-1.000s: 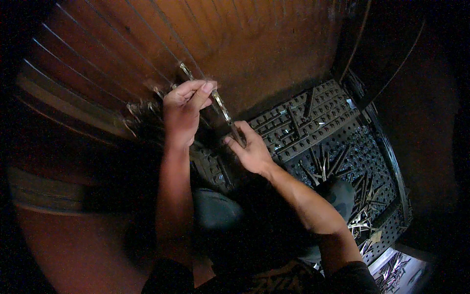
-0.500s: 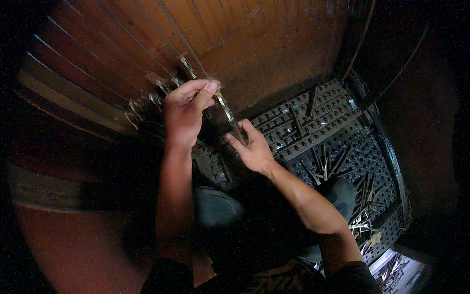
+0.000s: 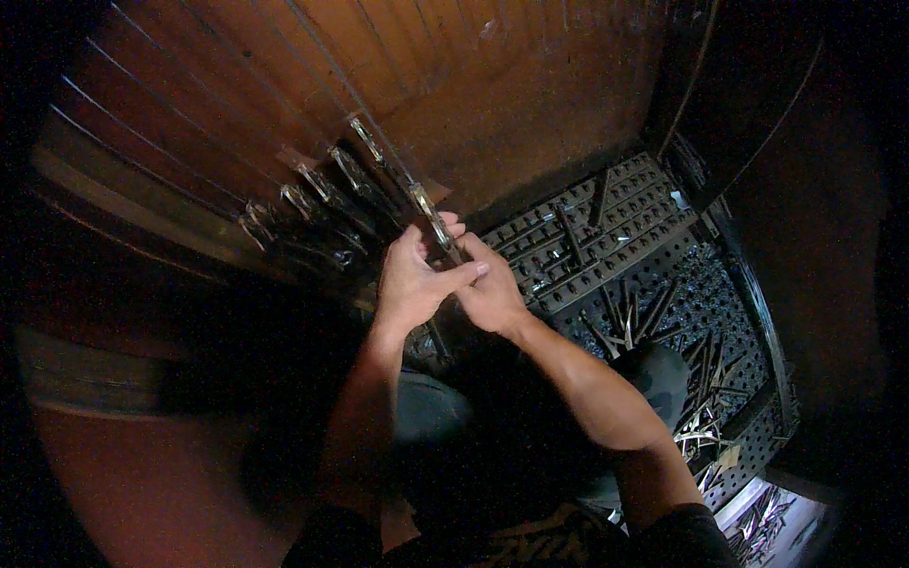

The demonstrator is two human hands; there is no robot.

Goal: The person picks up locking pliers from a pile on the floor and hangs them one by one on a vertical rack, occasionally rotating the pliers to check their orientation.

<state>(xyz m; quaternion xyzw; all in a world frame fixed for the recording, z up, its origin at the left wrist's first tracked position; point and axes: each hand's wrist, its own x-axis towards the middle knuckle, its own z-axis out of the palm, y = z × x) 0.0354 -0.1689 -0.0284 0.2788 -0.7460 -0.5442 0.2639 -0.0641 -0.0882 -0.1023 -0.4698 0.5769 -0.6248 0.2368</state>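
My left hand (image 3: 414, 283) and my right hand (image 3: 491, 289) meet in the middle of the view, both closed around one long dark tool with a shiny metal end (image 3: 428, 214) that sticks up past my fingers. Its lower part is hidden by my hands. Up and to the left, a row of similar metal-tipped tools (image 3: 317, 204) lies side by side on the reddish wooden board (image 3: 454, 85).
A perforated metal tray (image 3: 644, 246) at the right holds several loose dark rods and tools (image 3: 630, 322). A wooden ledge (image 3: 123, 213) runs along the left. A lit bin of metal parts (image 3: 762, 516) sits at the lower right. My knees fill the bottom.
Both hands have come down and right, away from the row of tools, bringing one tool with them. The left hand now wraps over the right.
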